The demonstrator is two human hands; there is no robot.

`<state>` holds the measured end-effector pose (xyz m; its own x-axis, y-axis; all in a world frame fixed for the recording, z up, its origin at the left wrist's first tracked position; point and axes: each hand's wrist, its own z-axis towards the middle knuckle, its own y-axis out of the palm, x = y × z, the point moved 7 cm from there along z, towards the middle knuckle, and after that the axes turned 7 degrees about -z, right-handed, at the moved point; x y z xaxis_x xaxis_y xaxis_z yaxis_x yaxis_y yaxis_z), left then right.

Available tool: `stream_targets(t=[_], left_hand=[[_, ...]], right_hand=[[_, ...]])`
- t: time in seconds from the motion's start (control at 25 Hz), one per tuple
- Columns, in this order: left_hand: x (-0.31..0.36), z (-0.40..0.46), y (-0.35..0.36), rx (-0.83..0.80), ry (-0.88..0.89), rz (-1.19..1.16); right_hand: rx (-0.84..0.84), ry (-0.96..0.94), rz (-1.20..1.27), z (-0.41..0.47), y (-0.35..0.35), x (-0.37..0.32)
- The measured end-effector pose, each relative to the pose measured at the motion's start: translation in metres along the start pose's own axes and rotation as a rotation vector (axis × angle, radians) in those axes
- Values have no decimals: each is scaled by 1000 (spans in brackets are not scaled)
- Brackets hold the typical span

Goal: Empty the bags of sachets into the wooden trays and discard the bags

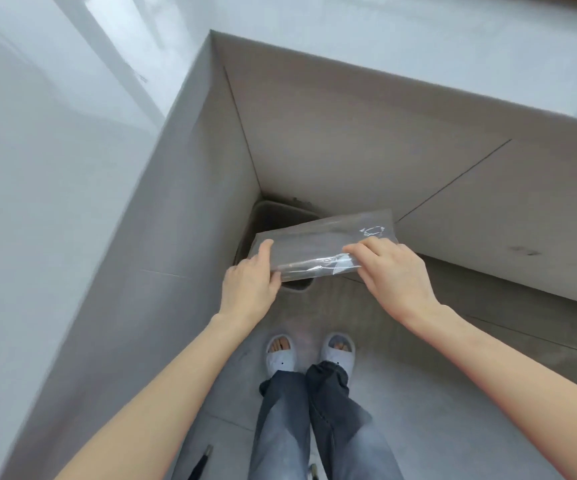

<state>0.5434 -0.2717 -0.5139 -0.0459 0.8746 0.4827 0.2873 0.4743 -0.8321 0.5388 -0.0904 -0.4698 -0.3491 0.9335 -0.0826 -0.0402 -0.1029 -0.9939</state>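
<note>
Head view: clear plastic bag (pixel 318 245), empty-looking, held flat above the grey bin (pixel 273 216), left hand (pixel 250 284) pinching its left end, right hand (pixel 392 271) its right; likely light, limp, slippery, best gripped at edges.

Two hands (pixel 249 285), one clear bag (pixel 321 247), one bin (pixel 273 216), two slippers (pixel 282 355).

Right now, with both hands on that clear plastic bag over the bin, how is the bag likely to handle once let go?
The bag looks thin, see-through and empty, so probably very light. It creases where the left hand and right hand grip it, suggesting it is floppy. Held above the bin, it may drift rather than drop straight in.
</note>
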Motion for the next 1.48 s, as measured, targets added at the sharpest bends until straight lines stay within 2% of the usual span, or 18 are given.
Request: stream_targets(t=[0.16,0.4,0.52,0.6,0.68,0.84,0.96,1.08,1.24,1.48], left_hand=[[-34,33,58,-75,-23,-14],[-90,101,131,18,-183,-102],[-117,127,171,-23,-247,-97],[-139,139,200,-45,-301,-229],[-157,147,228,-93,-312,-342],[-173,159,276,-240,-274,-285],[-179,168,302,-391,-279,-226],[-184,174,311,-463,-320,-199],[-183,173,306,-499,-314,-190],[-169,153,278,-569,-279,-142]], right_hand=[[-15,-52,-34,33,65,-2],[-57,-120,-87,73,152,3],[-135,-190,-121,84,190,-3],[-202,-196,-103,88,221,-3],[-220,-223,-98,88,248,-6],[-276,-344,-210,84,308,-14],[-409,-424,-233,84,351,-26],[-413,-402,-217,87,368,-36],[-597,-320,-137,83,385,-39],[-604,-265,58,77,339,-37]])
